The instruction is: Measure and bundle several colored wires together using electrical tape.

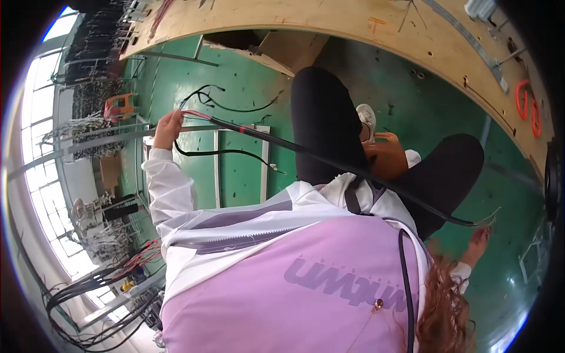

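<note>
The black cable (pixel 265 137) spans the thighs (pixel 321 106). Left hand (pixel 169 127) grips its branching end; right hand (pixel 481 238) meets the other, hold unclear. Dangling branches (pixel 206 153), if pulled, could snag the metal frame (pixel 264 176).

- We saw smooth, matt plastic around the cable (pixel 265 136).
- We saw matt wood on the workbench (pixel 329 17).
- We noticed a smooth, faintly glossy floor (pixel 238 185).
- We saw matt cloth trousers (pixel 323 112).
- We noticed smooth plastic on the stool (pixel 387 157).

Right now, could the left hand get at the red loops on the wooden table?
Probably not: the left hand holds the black cable by one end, and the red loops lie far right.
</note>
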`<state>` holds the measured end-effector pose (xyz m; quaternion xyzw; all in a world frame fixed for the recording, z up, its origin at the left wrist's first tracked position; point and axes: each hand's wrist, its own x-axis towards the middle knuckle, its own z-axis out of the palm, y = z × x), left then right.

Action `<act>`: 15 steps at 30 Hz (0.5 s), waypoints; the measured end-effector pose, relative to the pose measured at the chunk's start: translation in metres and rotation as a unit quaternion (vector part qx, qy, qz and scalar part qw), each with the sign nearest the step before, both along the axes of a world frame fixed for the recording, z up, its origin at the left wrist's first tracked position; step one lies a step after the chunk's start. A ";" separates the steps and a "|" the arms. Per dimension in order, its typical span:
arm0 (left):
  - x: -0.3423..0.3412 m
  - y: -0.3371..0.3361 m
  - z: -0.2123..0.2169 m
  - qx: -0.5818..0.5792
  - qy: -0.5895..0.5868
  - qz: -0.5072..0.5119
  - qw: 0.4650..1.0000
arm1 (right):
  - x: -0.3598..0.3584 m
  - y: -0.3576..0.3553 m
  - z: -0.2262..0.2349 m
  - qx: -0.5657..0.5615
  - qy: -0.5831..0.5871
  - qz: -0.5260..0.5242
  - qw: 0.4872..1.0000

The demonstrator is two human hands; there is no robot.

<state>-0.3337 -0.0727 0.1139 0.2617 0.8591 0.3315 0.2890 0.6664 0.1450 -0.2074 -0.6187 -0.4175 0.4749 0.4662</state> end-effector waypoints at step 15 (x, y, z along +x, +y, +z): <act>-0.001 -0.004 0.004 -0.052 -0.032 -0.060 0.996 | 0.020 0.027 0.020 -0.092 0.194 -0.145 0.966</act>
